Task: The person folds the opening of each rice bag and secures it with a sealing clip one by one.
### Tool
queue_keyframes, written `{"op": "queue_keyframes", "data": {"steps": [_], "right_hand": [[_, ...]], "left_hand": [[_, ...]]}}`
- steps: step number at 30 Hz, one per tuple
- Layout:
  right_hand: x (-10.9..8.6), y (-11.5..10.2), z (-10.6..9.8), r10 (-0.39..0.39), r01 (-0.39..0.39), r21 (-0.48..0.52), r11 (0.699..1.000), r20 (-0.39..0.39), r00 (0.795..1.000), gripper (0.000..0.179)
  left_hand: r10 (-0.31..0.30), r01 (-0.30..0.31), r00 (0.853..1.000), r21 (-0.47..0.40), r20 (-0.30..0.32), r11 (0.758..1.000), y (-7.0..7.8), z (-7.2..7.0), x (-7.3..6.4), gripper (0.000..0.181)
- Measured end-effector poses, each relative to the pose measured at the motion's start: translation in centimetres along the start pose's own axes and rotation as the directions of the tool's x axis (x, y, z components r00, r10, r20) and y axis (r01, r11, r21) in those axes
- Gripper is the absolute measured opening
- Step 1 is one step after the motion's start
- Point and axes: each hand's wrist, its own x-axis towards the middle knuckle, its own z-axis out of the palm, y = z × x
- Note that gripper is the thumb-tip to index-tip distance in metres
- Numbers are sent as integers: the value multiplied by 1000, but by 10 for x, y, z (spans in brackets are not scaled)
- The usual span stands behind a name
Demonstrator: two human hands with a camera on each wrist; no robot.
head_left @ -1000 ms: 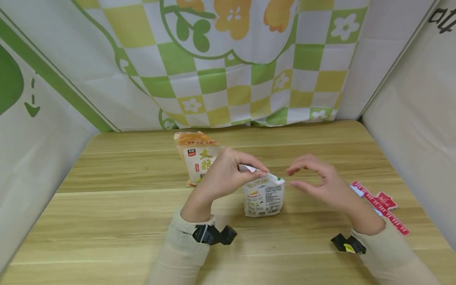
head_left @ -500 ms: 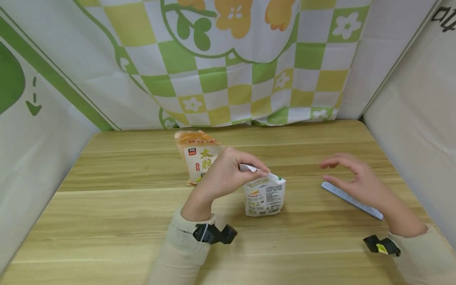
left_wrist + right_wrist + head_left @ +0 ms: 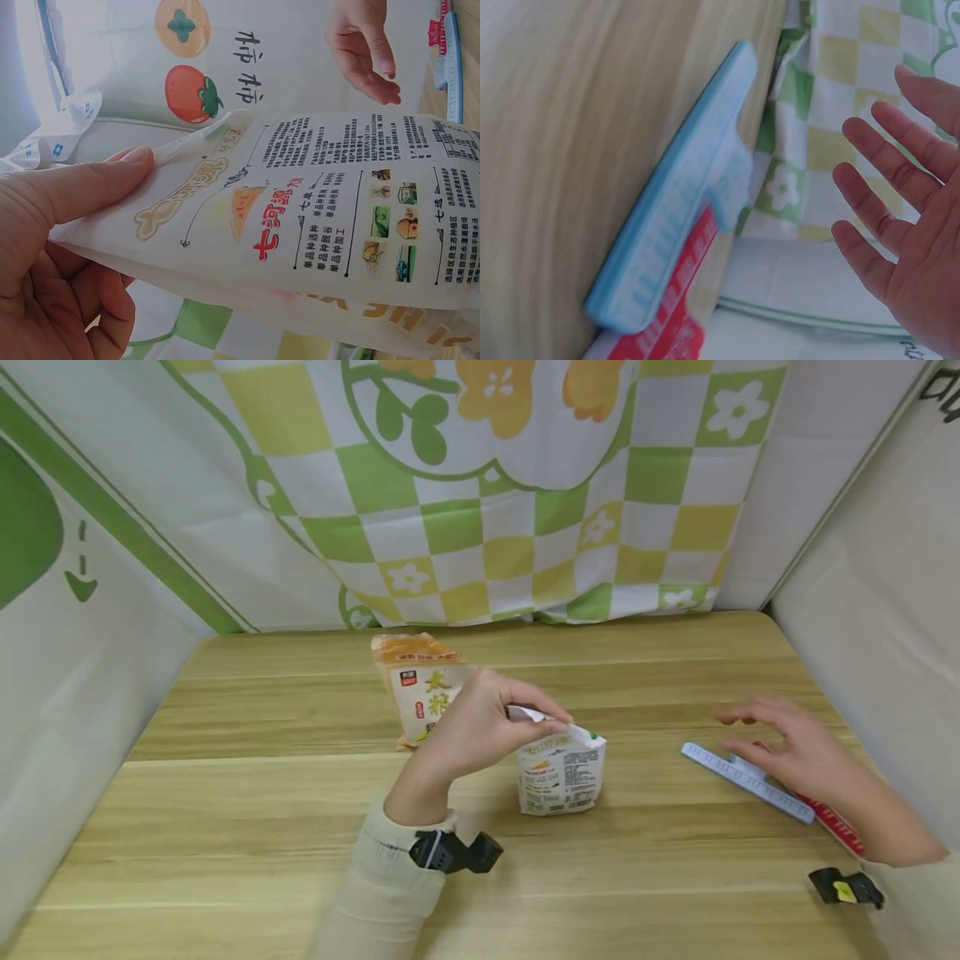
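Note:
My left hand (image 3: 480, 722) pinches the folded-over top of a small white printed bag (image 3: 562, 781), which stands upright on the table. In the left wrist view the thumb lies along the face of the white bag (image 3: 315, 210) and the other fingers go behind it. Off to the right, my right hand (image 3: 813, 760) hovers with nothing in it, its fingers spread in the right wrist view. Beneath it lie a blue bag sealing clip (image 3: 750, 783) and a red bag sealing clip (image 3: 836, 827), side by side; the hand and forearm hide part of the red one.
An orange and cream bag of food (image 3: 420, 693) stands behind my left hand, partly covered by it. A checkered cloth (image 3: 517, 527) hangs at the back edge of the wooden table (image 3: 225, 827), and pale panels (image 3: 885, 568) close in both sides.
My right hand has moved from beside the white bag rightward to over the clips. The left hand keeps its pinch on the bag, nearly still.

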Motion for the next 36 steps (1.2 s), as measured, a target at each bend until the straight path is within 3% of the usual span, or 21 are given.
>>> {"op": "queue_keyframes", "data": {"steps": [7, 11, 25, 36], "right_hand": [[-11, 9, -2, 114, -109, -50, 993, 106, 988, 31], [-15, 14, 0, 142, -136, -51, 989, 138, 980, 29], [-22, 37, 2, 103, -94, -66, 993, 146, 984, 32], [-22, 40, 5, 102, -83, -95, 992, 223, 969, 37]], "left_hand": [[-1, 1, 1000, -7, 0, 1000, -1, 1, 0, 4], [-7, 7, 1000, -17, 6, 1000, -1, 1, 0, 4], [-18, 18, 1000, -23, 7, 1000, -1, 0, 1, 4], [-41, 42, 999, -42, 8, 998, -1, 0, 0, 4]]}}
